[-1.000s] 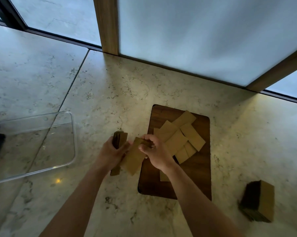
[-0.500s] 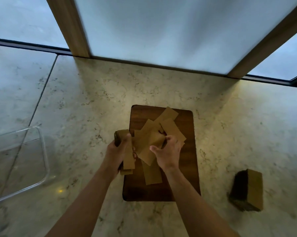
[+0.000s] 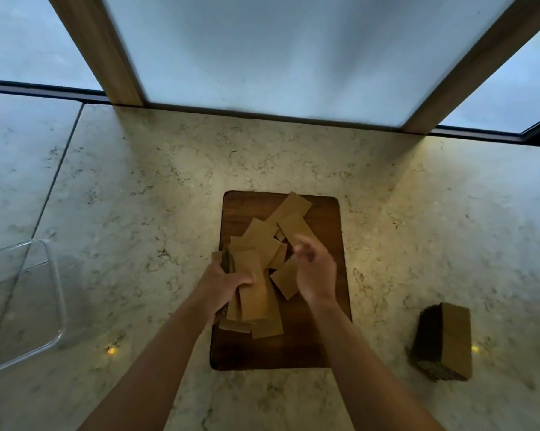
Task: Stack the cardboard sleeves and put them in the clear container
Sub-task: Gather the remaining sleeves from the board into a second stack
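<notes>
Since 0.5 s ago the right hand (image 3: 315, 272) let go of its sleeve; grip now loose, fingers blurred. Left hand (image 3: 228, 283) clenched on bunch of cardboard sleeves (image 3: 253, 284) over wooden board (image 3: 324, 331). Loose sleeves (image 3: 293, 213) scattered on board. Finished stack (image 3: 449, 340) right on tabletop (image 3: 138, 181); clear container (image 3: 57, 293) far left. Sleeves flat, brown.

- cardboard sleeves (image 3: 262, 241) are looking like matt brown kraft card, kinda dull
- board (image 3: 321, 343) is showing dark, smooth wood grain
- worktop (image 3: 156, 194) is looking like polished, veiny pale stone
- clear container (image 3: 57, 300) is coming off as glossy see-through plastic
</notes>
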Available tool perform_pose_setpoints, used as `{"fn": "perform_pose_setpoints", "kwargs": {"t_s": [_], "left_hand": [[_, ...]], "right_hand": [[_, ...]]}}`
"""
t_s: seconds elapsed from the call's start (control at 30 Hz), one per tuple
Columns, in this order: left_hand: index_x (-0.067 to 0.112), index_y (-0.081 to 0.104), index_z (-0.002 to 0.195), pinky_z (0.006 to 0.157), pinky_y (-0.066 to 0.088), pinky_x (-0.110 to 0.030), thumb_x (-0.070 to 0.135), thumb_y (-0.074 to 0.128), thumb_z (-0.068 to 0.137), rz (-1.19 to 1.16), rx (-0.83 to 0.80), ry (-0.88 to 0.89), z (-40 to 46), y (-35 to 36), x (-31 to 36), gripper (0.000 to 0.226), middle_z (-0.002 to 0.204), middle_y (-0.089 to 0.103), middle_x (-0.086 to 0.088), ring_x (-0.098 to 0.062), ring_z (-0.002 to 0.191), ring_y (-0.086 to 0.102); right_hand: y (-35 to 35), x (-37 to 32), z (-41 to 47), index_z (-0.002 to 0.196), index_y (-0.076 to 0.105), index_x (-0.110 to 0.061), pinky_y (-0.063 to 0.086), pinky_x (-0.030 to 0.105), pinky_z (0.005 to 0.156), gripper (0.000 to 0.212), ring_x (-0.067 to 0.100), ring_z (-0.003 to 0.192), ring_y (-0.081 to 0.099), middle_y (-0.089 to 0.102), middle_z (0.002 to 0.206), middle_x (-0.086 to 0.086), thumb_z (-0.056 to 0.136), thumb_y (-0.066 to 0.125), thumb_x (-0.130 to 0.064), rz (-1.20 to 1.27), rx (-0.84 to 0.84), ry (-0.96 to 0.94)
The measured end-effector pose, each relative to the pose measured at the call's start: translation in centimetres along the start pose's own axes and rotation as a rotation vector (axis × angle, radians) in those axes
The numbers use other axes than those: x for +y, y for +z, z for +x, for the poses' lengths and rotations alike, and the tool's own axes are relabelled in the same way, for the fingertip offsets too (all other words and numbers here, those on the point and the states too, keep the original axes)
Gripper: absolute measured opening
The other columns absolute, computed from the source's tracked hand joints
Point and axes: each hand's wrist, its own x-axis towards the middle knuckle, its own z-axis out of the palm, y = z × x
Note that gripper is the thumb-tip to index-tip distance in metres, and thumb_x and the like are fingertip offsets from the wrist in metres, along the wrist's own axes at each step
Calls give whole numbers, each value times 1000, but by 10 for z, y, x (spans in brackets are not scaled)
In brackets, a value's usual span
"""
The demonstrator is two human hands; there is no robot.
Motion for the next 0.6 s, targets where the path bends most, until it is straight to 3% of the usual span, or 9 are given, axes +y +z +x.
{"fn": "perform_pose_setpoints", "kwargs": {"t_s": [0.07, 0.17, 0.23, 0.33, 0.4, 0.5, 0.53, 0.6], "left_hand": [[3, 57, 133, 92, 57, -61, 15, 66, 93, -266, -49, -5, -4, -2, -4, 42, 110, 76, -22, -40, 101, 73], [-12, 56, 126, 77, 62, -52, 6, 55, 96, -490, -89, 36, -12, -8, -4, 35, 99, 74, -28, -40, 83, 72], [-8, 56, 126, 72, 60, -50, 16, 60, 98, -454, -50, 71, -13, -10, -5, 37, 91, 71, -25, -36, 74, 69], [7, 61, 122, 70, 62, -48, 47, 66, 92, -322, 15, 117, -16, -13, -3, 51, 88, 73, -22, -33, 70, 71], [8, 63, 118, 61, 64, -42, 62, 62, 84, -288, 3, 112, -21, -14, 1, 64, 88, 75, -24, -32, 68, 73], [14, 64, 124, 65, 65, -45, 68, 57, 84, -201, -156, 45, -29, -21, 5, 67, 101, 78, -22, -37, 82, 77], [18, 62, 127, 66, 64, -44, 62, 60, 87, -147, -238, 28, -31, -23, 4, 60, 103, 79, -18, -37, 86, 77], [15, 60, 129, 64, 63, -41, 36, 70, 92, -81, -343, 2, -37, -30, 0, 44, 97, 81, -12, -34, 85, 78]], "right_hand": [[-6, 1, 22, 142, 54, -22, 43, 36, 104, 47, 27, 128, 46, 49, 140, 11, 98, 58, -37, -332, 200, 33], [-11, 7, 36, 138, 53, -22, 33, 50, 113, 58, 33, 134, 35, 39, 144, 11, 89, 68, -49, -605, 109, -1], [-11, 7, 38, 119, 59, -22, 38, 43, 105, 37, 30, 128, 44, 51, 132, 7, 88, 70, -38, -449, 141, -61], [-25, -6, 32, 103, 58, -21, 44, 26, 82, 13, 22, 106, 62, 63, 104, -4, 94, 67, -20, -68, 124, -117], [-39, -16, 19, 104, 61, -21, 48, 20, 76, 12, 12, 95, 65, 64, 99, -9, 95, 67, -17, 37, -105, -230], [-40, -34, -8, 107, 69, -25, 52, 17, 70, 15, 0, 84, 66, 68, 99, -11, 92, 72, -26, -176, -628, -373], [-34, -37, -14, 109, 70, -26, 55, 21, 71, 20, 3, 86, 67, 70, 101, -11, 91, 74, -29, -246, -740, -402], [-13, -36, -21, 118, 68, -27, 60, 28, 79, 33, 8, 94, 69, 70, 109, -10, 87, 78, -34, -202, -748, -436]]}}
